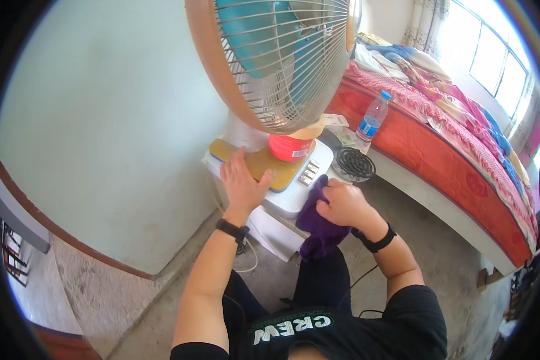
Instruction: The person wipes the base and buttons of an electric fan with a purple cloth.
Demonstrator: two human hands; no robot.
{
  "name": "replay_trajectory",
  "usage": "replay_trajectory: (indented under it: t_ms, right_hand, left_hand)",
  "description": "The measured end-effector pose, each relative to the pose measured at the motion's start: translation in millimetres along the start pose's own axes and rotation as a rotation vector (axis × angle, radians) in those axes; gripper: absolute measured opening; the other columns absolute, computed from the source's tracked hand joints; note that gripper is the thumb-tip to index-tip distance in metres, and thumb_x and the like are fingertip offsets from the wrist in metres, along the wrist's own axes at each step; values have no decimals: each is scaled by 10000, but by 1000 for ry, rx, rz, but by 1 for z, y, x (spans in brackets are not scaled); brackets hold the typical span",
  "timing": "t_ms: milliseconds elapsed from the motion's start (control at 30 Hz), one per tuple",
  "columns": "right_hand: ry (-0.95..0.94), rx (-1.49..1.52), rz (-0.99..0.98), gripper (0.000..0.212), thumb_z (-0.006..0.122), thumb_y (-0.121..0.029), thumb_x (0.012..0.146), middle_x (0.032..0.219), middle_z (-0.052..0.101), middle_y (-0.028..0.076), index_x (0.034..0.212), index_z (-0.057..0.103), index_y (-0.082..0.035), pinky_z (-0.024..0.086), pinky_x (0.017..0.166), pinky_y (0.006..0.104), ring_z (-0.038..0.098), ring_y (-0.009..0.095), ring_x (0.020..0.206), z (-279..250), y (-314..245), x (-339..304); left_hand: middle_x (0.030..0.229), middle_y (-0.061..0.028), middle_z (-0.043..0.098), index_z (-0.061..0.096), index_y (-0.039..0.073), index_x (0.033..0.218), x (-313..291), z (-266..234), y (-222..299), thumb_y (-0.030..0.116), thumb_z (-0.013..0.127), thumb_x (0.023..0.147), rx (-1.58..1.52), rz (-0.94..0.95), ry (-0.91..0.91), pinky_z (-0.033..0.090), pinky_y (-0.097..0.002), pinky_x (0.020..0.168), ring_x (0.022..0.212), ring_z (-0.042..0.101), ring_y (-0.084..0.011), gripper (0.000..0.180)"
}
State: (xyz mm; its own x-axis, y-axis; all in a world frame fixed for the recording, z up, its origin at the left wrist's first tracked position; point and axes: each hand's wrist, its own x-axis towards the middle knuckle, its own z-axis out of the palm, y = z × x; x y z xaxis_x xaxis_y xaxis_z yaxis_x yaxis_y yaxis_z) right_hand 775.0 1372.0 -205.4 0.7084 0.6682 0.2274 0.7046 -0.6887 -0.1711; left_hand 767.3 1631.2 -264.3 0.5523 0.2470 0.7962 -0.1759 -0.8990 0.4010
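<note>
An electric fan with a round wire cage (300,99) and blue blades stands in front of me. Its white base (329,157) has a gold-brown panel (255,159) and a group of silver push buttons (309,172). My left hand (243,183) rests on the panel's near left part, fingers spread and holding nothing. A bunched purple cloth (319,225) is gripped in my right hand (345,207) at the base's right front corner, beside the buttons. Part of the cloth hangs down over the edge. Behind the panel, a red tub (288,149) sits under the cage.
Right of the base are a black coil (355,162) on a dish and a clear water bottle (372,120) with a blue cap. A bed (414,150) with red bedding runs along the right. A pale wall (114,120) stands left, with a white cable (255,258) below the base.
</note>
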Motion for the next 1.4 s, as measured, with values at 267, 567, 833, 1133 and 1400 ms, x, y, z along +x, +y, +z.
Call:
replay_trajectory:
  t_ms: [267, 567, 833, 1133, 1400]
  right_hand:
    - [300, 286, -32, 210, 603, -208, 772, 837, 557, 196, 818, 582, -4, 484, 673, 474, 584, 410, 761, 10, 6, 12]
    - [366, 688, -144, 305, 651, -116, 789, 926, 569, 171, 1062, 616, 17, 474, 774, 390, 588, 330, 859, 4, -58, 2]
    - [436, 514, -299, 209, 653, -171, 840, 906, 581, 188, 947, 628, 7, 472, 730, 411, 582, 366, 848, 5, -66, 34]
    - [330, 513, -182, 315, 654, -245, 861, 993, 622, 163, 1091, 645, -31, 514, 757, 397, 619, 335, 878, 33, -40, 55]
    - [268, 78, -392, 516, 643, -366, 843, 1200, 559, 163, 1224, 568, -26, 463, 915, 417, 518, 333, 1119, 38, -45, 60]
  left_hand:
    - [1266, -194, 478, 379, -24, 1340, -2, 2, -4, 347, 717, 741, -10, 19, -6, 261, -521, 1047, 1188, 416, -390, 782]
    - [1394, -222, 361, 313, -31, 1389, -83, -57, 61, 185, 708, 784, -598, -135, -141, 299, -456, 1089, 1299, 366, -333, 754]
    - [1246, -107, 527, 343, -3, 1383, -107, -79, 67, 93, 705, 831, -1191, -849, -286, 423, -342, 1006, 1145, 531, -207, 667]
    - [1065, -126, 628, 502, -17, 1222, 22, -127, 11, 48, 650, 835, -1291, -827, 197, 533, -337, 829, 945, 635, -217, 420]
    - [1076, -222, 659, 589, 17, 1193, 100, -33, -49, 377, 666, 773, -127, -527, -210, 495, -428, 882, 1017, 631, -364, 558]
